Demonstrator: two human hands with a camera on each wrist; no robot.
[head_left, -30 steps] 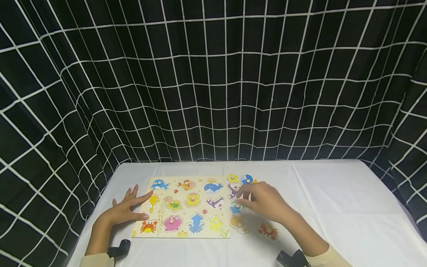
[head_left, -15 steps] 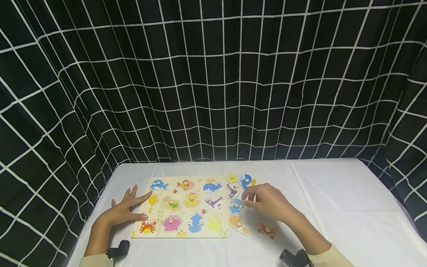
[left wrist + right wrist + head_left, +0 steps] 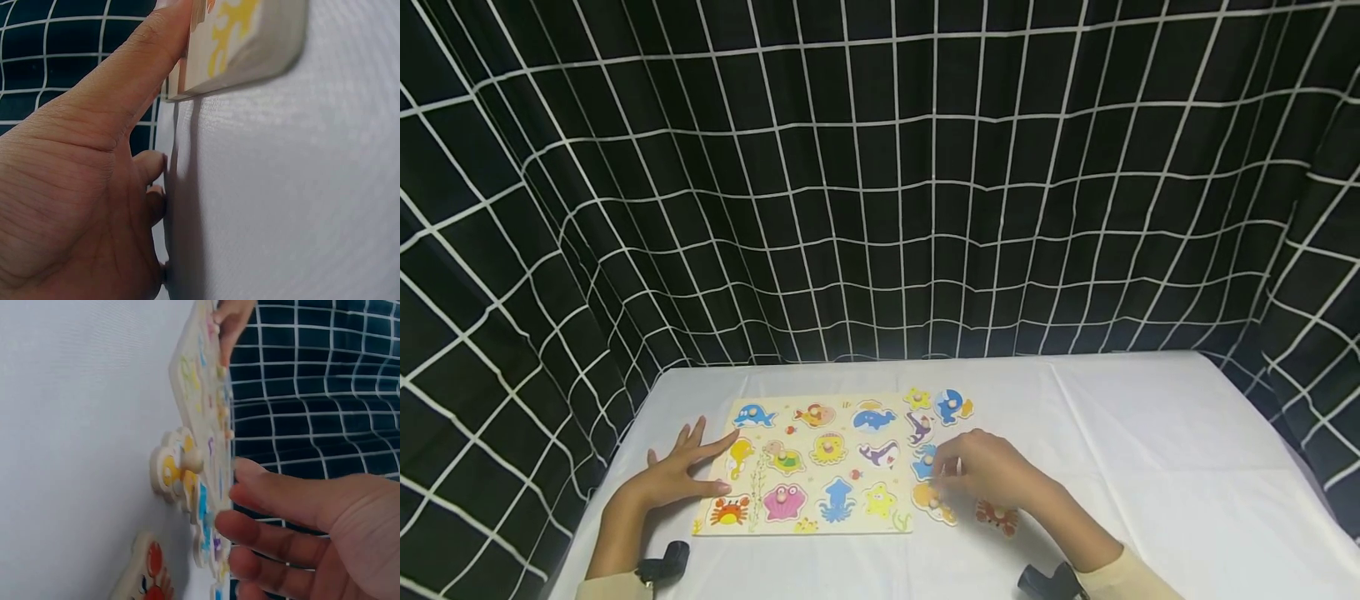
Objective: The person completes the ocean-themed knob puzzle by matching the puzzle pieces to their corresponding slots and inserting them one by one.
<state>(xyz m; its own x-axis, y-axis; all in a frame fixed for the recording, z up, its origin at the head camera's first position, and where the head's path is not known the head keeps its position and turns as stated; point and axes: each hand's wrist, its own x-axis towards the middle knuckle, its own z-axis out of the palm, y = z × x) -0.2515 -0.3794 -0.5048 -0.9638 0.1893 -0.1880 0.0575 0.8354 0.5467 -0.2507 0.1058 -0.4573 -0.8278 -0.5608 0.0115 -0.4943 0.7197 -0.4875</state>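
Observation:
My left hand point(image 3: 666, 479) rests at the left edge of a wooden sea-animal puzzle board point(image 3: 895, 408), fingers spread, thumb and a fingertip touching it. Over the loose knobbed pieces right of the board hovers my right hand point(image 3: 988, 471). Its fingers are slightly bent, apart from the thumb, and hold nothing in the right wrist view. Nearest to it are a blue piece point(image 3: 922, 463) and an orange-yellow piece point(image 3: 170, 472) with a round knob. A red crab piece point(image 3: 997, 518) lies partly hidden under that hand.
Further back lie a yellow star piece point(image 3: 917, 398), a blue whale-like piece point(image 3: 949, 406) and a purple piece point(image 3: 918, 428). Pieces with knobs sit in the board, such as the pink shell point(image 3: 784, 502). White cloth point(image 3: 1150, 467) covers the table; a black gridded curtain point(image 3: 880, 208) surrounds it.
My right hand first draws back a little from the purple and blue pieces, then moves toward the front, nearer the orange-yellow piece. My left hand stays at the board's edge.

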